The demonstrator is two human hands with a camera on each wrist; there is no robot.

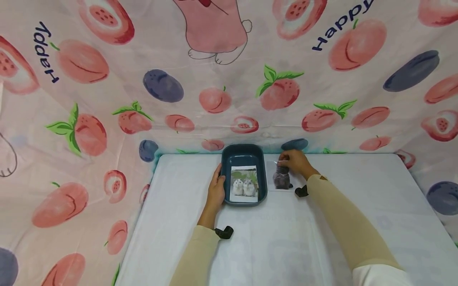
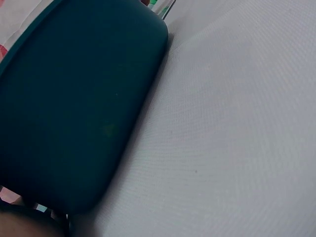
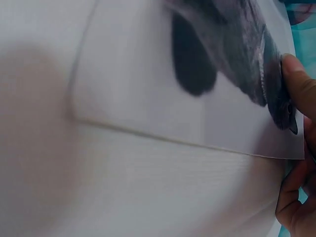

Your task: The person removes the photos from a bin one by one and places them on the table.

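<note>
So your left hand is resting flat against the left outer wall of the dark teal tray, fingers mostly straight along the rim, not wrapped around it. The tray sits at the far middle of the white table, and there's a photo of two white hamsters lying inside it. In the left wrist view that tray's wall fills most of the frame. Your right hand is just right of the tray, pinching the far edge of a grey cat photo that's lying on the table. The right wrist view shows your thumb on top of that print at its edge.
</note>
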